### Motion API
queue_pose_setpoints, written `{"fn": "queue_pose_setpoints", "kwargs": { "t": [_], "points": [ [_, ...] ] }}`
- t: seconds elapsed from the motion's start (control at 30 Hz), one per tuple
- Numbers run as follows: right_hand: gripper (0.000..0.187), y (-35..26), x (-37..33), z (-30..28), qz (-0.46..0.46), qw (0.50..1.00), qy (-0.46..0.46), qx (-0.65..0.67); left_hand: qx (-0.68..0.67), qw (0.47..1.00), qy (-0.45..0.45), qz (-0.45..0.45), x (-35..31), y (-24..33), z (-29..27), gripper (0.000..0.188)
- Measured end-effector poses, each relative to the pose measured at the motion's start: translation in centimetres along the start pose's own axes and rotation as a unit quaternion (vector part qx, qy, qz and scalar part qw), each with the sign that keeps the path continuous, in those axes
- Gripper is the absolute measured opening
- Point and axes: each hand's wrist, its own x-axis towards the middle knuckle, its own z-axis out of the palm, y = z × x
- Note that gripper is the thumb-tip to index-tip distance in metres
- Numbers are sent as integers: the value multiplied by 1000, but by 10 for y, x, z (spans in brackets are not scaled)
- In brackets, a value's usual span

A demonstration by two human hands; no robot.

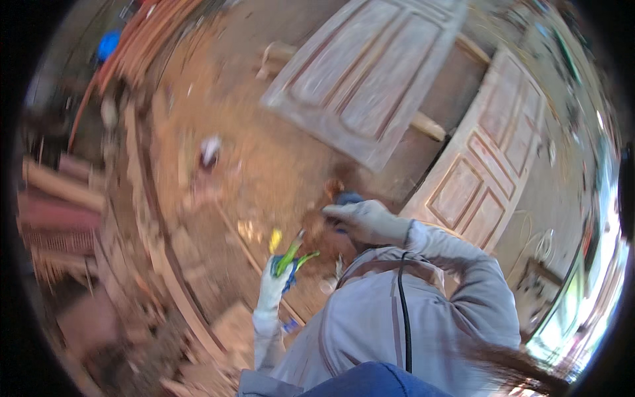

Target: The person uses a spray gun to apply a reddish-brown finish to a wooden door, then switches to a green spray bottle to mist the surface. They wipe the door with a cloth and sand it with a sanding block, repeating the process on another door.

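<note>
My left hand, in a pale glove with blue on the palm side, is closed around green-handled pliers. Their short metal tip points up and away from me, and a second green handle sticks out to the right. In front of my body, my right hand wears a matching pale glove, with its fingers reaching left. A dark blue patch shows just beyond those fingers; I cannot tell if it is a held thing. Motion blur hides how the right fingers are set. A small yellow object appears just beyond the pliers.
Ahead lies a panelled wooden door, raised on wooden supports. A second panelled door lies to its right. Long boards are stacked at the far left, with wood offcuts nearer. Brown dust covers the floor.
</note>
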Motion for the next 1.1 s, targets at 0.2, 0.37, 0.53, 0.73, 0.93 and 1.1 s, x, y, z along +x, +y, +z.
{"fn": "queue_pose_setpoints", "kwargs": {
  "t": [0.2,0.37,0.53,0.73,0.93,1.1],
  "points": [
    [53,5,104,-36,-72,994,56,-63,149,982,-55,100,84,139,-26,21],
    [52,0,182,-59,-31,996,86,5,317,936,-87,125,115,247,-58,19],
    [37,-5,278,-61,29,975,108,194,348,924,-115,105,158,324,-110,18],
    [35,-12,409,-57,-82,992,90,-36,506,820,-164,210,230,418,-203,12],
    [24,-47,524,-71,-78,992,94,27,335,913,-230,-29,286,512,-276,13],
    [33,-43,588,-85,-28,999,4,28,351,879,-312,-78,340,595,-299,12]
  ]
}}
